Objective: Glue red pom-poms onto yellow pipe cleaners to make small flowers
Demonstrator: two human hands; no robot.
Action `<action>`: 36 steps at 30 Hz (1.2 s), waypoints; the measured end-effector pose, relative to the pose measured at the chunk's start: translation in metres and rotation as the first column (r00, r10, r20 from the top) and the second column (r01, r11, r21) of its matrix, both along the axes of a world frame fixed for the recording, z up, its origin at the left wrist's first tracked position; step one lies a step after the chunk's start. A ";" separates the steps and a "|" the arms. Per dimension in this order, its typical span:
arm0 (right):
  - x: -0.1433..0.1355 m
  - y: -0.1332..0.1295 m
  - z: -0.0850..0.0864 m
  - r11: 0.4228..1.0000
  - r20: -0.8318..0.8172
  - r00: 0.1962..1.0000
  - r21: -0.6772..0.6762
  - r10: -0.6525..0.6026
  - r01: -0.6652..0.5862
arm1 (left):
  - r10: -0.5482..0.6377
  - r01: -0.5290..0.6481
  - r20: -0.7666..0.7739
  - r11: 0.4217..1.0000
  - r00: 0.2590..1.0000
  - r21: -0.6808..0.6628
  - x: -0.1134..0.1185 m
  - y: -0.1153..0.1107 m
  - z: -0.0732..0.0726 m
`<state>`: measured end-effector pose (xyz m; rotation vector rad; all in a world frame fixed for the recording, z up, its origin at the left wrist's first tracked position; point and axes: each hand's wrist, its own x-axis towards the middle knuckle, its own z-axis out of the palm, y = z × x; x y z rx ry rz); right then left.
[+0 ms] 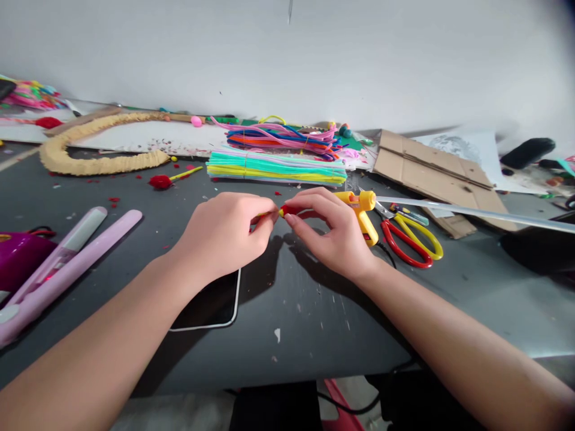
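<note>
While a red-and-yellow piece (283,212) is seemingly shaped, pinched between left hand (228,230) and right hand (330,230), steadiness is next required.

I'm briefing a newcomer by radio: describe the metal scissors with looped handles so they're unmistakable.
On the dark grey tabletop, find the bare right hand, then the yellow plastic glue gun beside it. Just right of that gun lie the metal-bladed scissors; their two looped handles, one red and one yellow, set them apart from the gun.
</note>
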<state>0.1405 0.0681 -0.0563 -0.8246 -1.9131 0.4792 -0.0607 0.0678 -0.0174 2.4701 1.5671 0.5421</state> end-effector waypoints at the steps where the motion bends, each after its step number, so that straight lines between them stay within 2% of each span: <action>1: 0.001 0.001 0.000 1.000 0.023 1.000 0.027 -0.005 0.004 | 0.004 -0.004 0.003 1.000 1.000 -0.006 0.000 0.000 0.001; 5: 0.004 0.004 0.000 0.996 0.074 0.997 0.091 -0.006 0.000 | 0.004 -0.004 0.020 1.000 1.000 -0.023 0.001 0.000 0.002; 10: 0.005 0.004 0.001 0.997 0.077 0.997 0.074 0.000 -0.006 | -0.008 0.010 0.064 0.999 0.998 -0.030 0.001 0.000 0.002; 19: 0.003 0.000 0.004 0.999 0.040 0.999 -0.032 -0.011 0.012 | -0.026 0.029 0.100 0.999 0.995 -0.035 0.000 0.000 0.001; 29: -0.004 -0.004 0.001 0.956 -0.216 0.976 -0.287 -0.001 -0.062 | -0.024 0.025 0.072 0.999 0.997 -0.019 0.001 -0.001 0.002; 36: -0.004 -0.004 0.001 0.978 -0.126 0.991 -0.208 -0.033 0.006 | -0.027 0.031 0.092 0.999 0.995 -0.043 0.002 -0.001 0.002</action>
